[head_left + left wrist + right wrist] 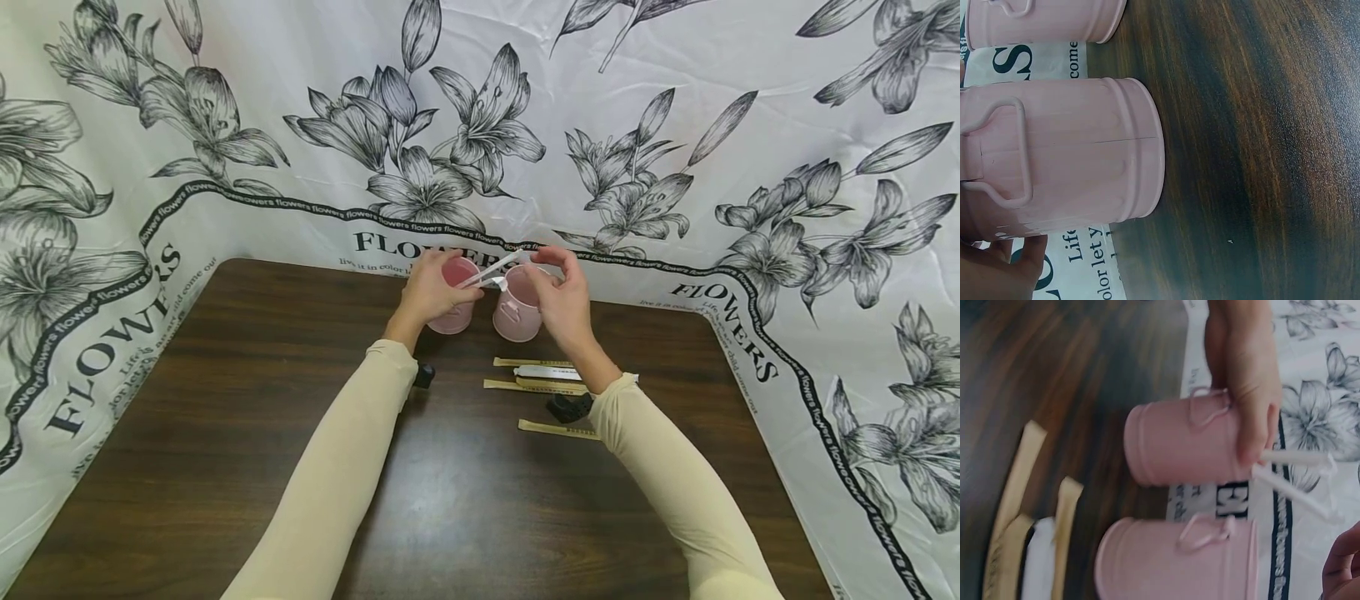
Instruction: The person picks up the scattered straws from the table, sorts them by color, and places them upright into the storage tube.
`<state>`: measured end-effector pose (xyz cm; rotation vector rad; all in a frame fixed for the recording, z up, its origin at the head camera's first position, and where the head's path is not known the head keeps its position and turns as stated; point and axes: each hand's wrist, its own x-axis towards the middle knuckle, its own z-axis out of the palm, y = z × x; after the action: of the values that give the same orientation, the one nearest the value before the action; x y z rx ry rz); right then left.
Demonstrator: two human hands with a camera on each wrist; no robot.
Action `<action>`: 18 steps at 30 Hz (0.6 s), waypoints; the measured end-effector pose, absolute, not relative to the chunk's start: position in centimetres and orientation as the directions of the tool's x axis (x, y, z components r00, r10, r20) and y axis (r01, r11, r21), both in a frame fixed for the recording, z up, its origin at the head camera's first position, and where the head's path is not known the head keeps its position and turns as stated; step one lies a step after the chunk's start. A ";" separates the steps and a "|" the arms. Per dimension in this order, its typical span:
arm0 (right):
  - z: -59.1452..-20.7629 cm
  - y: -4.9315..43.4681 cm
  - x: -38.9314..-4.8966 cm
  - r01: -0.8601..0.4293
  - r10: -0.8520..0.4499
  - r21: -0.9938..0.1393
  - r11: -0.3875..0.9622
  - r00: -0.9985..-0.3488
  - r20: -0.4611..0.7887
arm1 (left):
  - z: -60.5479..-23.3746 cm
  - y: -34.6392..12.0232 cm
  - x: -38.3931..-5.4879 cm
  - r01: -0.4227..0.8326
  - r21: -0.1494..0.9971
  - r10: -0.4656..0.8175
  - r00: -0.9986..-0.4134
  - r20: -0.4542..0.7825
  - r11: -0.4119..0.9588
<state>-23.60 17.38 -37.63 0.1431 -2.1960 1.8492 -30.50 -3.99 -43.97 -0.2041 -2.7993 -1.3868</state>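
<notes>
Two small pink metal buckets with wire side handles stand near the table's far edge. My left hand (435,287) grips the left bucket (452,323) at its rim, thumb on the near side. Two slim white sticks (1297,457) lean out of this bucket toward the right; their lower ends are hidden. My right hand (566,304) hovers by the rim of the right bucket (517,321), fingers bent. In the right wrist view, its fingertips (1342,559) are a little apart from the stick ends and nothing shows in them.
Several long tan paper packets (557,428) and a white one (547,372) lie on the dark wooden table (442,500), partly under my right forearm. Small black devices (570,408) sit at both wrists. A flower-printed white cloth (315,217) hangs behind the table.
</notes>
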 end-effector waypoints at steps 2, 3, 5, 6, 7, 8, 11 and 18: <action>-37.6 18.0 -22.8 -0.246 0.098 -0.945 0.214 -0.957 0.272 | -43.9 -4.1 -30.5 0.116 0.792 0.110 -0.992 0.062 0.600; -37.8 18.4 -22.6 -0.246 0.104 -0.942 0.229 -0.956 0.275 | -44.0 -4.1 -30.5 0.114 0.792 0.110 -0.992 0.060 0.600; -38.3 19.0 -22.3 -0.254 0.105 -0.929 0.268 -0.951 0.290 | -43.9 -4.2 -30.6 0.113 0.793 0.109 -0.992 0.060 0.598; -38.7 19.4 -22.1 -0.261 0.099 -0.920 0.291 -0.949 0.301 | -44.0 -4.2 -30.6 0.112 0.795 0.108 -0.992 0.059 0.597; -39.3 19.8 -22.0 -0.269 0.089 -0.911 0.314 -0.947 0.310 | -44.0 -4.3 -30.6 0.110 0.794 0.106 -0.993 0.058 0.598; -40.1 20.3 -22.0 -0.269 0.073 -0.900 0.344 -0.948 0.311 | -44.1 -4.3 -30.5 0.110 0.794 0.106 -0.993 0.058 0.598; -41.1 21.3 -20.8 -0.261 0.006 -0.838 0.480 -0.954 0.301 | -44.2 -4.3 -30.3 0.109 0.795 0.110 -0.992 0.054 0.597; -43.4 24.1 -18.9 -0.250 -0.160 -0.648 0.719 -0.968 0.195 | -44.1 -4.0 -30.4 0.115 0.798 0.110 -0.992 0.061 0.591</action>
<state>-18.93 24.08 -43.37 0.3346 -2.7952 1.0819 -30.43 -4.02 -44.11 -0.1980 -2.7976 -1.4038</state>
